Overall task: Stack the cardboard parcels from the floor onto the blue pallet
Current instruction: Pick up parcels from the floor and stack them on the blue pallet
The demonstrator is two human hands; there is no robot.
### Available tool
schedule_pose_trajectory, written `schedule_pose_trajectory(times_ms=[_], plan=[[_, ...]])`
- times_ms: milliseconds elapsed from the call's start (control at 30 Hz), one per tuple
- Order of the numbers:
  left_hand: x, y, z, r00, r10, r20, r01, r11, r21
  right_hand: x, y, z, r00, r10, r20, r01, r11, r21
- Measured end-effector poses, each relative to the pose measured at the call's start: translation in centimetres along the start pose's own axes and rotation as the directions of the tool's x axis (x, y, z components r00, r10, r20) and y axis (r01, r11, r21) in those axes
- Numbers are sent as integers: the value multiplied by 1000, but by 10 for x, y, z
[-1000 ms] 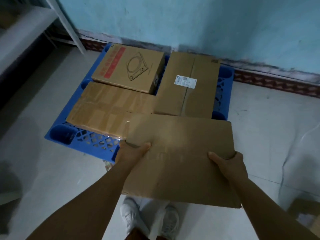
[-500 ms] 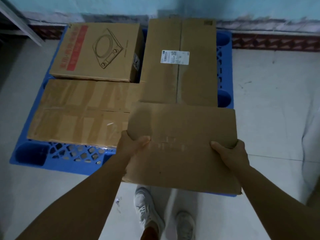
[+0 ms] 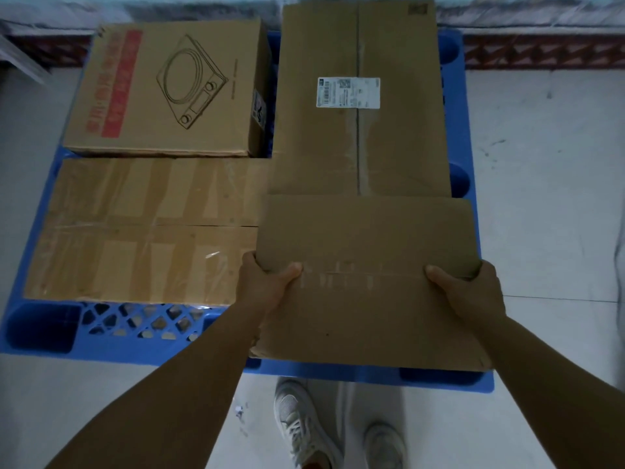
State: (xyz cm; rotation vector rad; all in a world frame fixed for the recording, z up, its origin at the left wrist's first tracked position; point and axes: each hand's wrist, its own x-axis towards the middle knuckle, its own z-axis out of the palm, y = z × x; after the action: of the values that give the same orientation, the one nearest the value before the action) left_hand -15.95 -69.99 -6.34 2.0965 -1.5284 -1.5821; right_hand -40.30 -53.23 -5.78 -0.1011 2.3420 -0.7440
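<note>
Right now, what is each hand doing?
Left hand: grips the left edge of the plain cardboard parcel.
Right hand: grips the same parcel's right edge.

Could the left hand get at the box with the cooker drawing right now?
Probably not: the left hand grips the held parcel together with the right hand, and the cooker box sits at the pallet's far side.

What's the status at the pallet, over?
Both hands, left hand and right hand, grip plain parcel. Held over blue pallet near-right corner. Nothing in the way.
</note>
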Motion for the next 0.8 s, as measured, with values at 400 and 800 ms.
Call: schedule_pose_trajectory(times_ms=[400, 800], plan=[[6, 9, -2, 999, 40, 10, -40, 999, -8, 1, -7, 8, 999, 3, -46, -6, 997, -79], [-48, 28, -4, 994, 59, -95, -64, 997, -52, -43, -25, -7, 999, -33, -40, 26, 987, -160]])
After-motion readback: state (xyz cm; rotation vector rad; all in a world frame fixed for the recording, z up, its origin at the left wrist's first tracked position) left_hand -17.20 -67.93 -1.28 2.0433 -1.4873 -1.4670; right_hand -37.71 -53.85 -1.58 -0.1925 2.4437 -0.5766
